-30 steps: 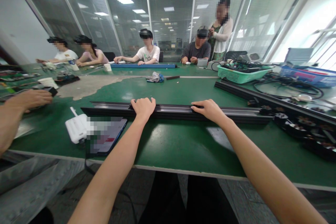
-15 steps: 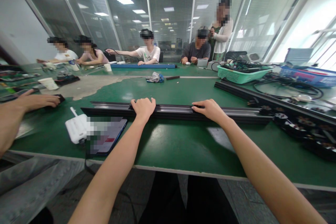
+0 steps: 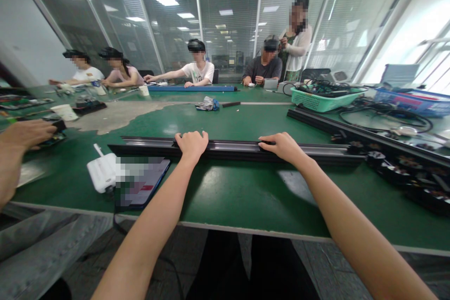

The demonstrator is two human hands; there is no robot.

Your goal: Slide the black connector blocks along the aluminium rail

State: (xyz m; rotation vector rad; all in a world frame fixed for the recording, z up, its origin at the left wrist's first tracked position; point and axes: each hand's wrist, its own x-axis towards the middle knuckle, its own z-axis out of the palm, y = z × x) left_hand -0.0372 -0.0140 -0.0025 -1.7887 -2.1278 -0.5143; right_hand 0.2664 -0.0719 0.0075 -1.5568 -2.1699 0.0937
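Note:
A long black channel rail (image 3: 232, 148) with a shiny inner groove lies crosswise on the green table in front of me. My left hand (image 3: 191, 144) is closed over it left of its middle, fingers curled across the far edge. On the right half, my right hand (image 3: 279, 145) grips the same rail, thumb and fingers bent around its far edge. Small dark bits show at the fingertips of both hands; what they are I cannot make out. Just left of my left forearm lie a phone (image 3: 154, 180) and a white plug-like device (image 3: 103, 171).
A second black rail (image 3: 316, 124) slants at the right beside dark trays of small parts (image 3: 404, 168). Behind stand a green basket (image 3: 326, 101) of cables and a blue basket (image 3: 415, 103). At the left, a co-worker's hand (image 3: 26, 133) holds a dark object. Several people sit across.
Both my hands and the rail stay almost where they were. The co-worker's hand at the left has lifted its dark object and drawn it leftward. Across the table, a person's outstretched hand has lowered.

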